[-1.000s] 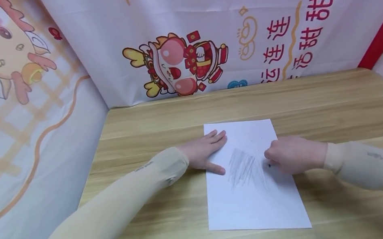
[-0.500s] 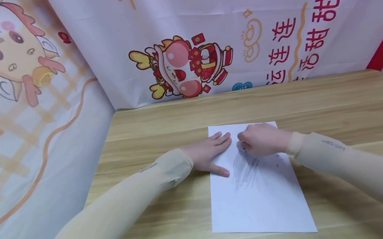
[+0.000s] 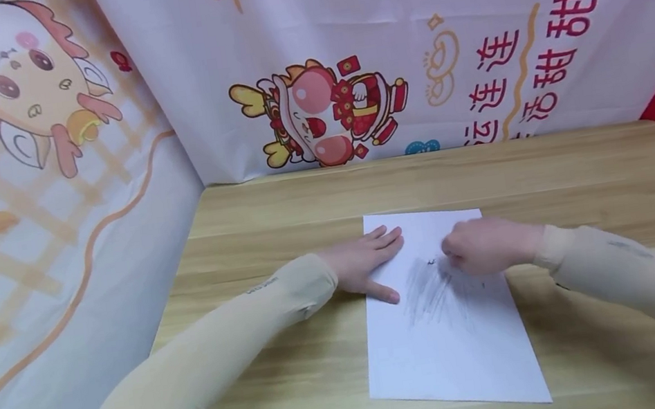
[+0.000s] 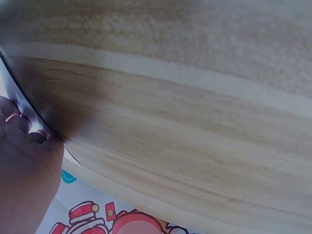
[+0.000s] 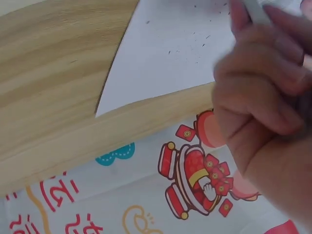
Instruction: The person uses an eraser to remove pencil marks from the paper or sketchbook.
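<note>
A white sheet of paper (image 3: 450, 362) lies on the wooden table, with smudged grey pencil scribble (image 3: 429, 298) across its middle. My left hand (image 3: 364, 266) rests spread on the paper's left edge, fingers apart. On the right side of the sheet, my right hand (image 3: 490, 246) is curled. The right wrist view shows its thumb and fingers pinching a small whitish eraser (image 5: 257, 12), mostly covered by the hand. Dark crumbs (image 5: 197, 46) are scattered on the paper near it, and a dark clump (image 3: 431, 262) sits at the top of the scribble.
The wooden table (image 3: 265, 206) extends around the sheet on every side. A printed white and red cloth (image 3: 301, 19) hangs along its far edge. Another patterned cloth (image 3: 124, 275) hangs on the left.
My right hand swept left over the top of the scribble, then back right with the eraser. The scribble looks more smudged, with a dark clump at its top. My left hand stays on the paper.
</note>
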Motion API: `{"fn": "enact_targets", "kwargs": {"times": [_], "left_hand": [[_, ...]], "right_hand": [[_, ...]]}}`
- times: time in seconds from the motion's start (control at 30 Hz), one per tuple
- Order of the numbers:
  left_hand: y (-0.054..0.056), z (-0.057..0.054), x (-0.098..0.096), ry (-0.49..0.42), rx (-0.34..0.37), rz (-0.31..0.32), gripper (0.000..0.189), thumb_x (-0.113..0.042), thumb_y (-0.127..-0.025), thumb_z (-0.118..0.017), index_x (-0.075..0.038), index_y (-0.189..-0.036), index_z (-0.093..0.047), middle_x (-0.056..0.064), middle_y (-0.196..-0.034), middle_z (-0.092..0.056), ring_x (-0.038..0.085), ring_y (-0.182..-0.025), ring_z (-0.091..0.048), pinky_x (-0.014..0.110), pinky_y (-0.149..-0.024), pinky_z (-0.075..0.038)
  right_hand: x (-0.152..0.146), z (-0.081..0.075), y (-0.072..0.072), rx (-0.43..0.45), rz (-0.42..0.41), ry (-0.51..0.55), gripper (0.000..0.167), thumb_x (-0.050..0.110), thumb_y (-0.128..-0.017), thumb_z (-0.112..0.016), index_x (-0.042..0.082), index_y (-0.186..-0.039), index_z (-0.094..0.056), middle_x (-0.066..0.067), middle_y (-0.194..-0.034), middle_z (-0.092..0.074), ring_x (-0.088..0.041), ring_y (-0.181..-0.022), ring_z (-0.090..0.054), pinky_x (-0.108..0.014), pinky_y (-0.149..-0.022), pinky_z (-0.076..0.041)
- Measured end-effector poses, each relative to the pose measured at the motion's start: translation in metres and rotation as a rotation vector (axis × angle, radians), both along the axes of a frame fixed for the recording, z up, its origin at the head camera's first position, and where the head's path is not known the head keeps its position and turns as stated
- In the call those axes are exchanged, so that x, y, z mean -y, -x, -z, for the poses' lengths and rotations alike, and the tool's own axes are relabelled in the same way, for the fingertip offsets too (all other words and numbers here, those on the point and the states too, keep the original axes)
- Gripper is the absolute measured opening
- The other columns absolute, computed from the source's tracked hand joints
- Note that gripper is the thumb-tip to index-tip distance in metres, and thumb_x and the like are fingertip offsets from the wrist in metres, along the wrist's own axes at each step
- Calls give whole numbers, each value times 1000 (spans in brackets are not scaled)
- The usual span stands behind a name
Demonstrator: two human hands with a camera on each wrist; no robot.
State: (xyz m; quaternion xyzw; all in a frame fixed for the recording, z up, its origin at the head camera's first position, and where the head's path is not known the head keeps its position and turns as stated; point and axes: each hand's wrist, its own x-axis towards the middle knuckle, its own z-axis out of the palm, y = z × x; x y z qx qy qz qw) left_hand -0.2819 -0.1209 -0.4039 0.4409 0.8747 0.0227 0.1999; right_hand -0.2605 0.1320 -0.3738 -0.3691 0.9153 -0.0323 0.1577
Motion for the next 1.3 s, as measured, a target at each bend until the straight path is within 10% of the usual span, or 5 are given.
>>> {"fn": "enact_targets", "kwargs": {"times": [0.27, 0.7, 1.07, 1.3], "left_hand": [[1, -2, -3, -5, -10, 10, 105, -69, -85, -59, -10, -158, -11, 3, -164, -1, 24, -148, 4, 30, -117, -5], [0, 0, -4, 21, -17, -6, 107, -72, -84, -57, -12, -159, -11, 2, -164, -1, 22, -148, 5, 30, -117, -6], [1, 10, 2, 2, -18, 4, 106, -70, -85, -58, -9, -158, -11, 4, -164, -2, 25, -148, 3, 31, -117, -6], [-2, 4, 0, -19, 3, 0, 105, -67, -86, -60, -9, -158, -11, 5, -164, -2, 25, -148, 3, 32, -117, -7]], "right_hand": [[24, 10, 18, -123, 11, 58, 9, 13, -95, -64, 6, -98, -68, 1, -72, -61, -14, -62, -57, -34, -64, -53], [-18, 3, -30, -89, -52, 34, 17, 3, -87, -67, 13, -76, -60, 5, -64, -46, -12, -56, -40, -28, -51, -39], [4, 24, 6, -141, 62, 183, 4, 11, -93, -68, 7, -95, -68, 4, -72, -60, -10, -61, -54, -30, -60, -51], [7, 22, 10, -193, 0, 55, 7, 14, -92, -69, 9, -90, -66, 1, -69, -59, -13, -59, -54, -32, -57, -51]]}}
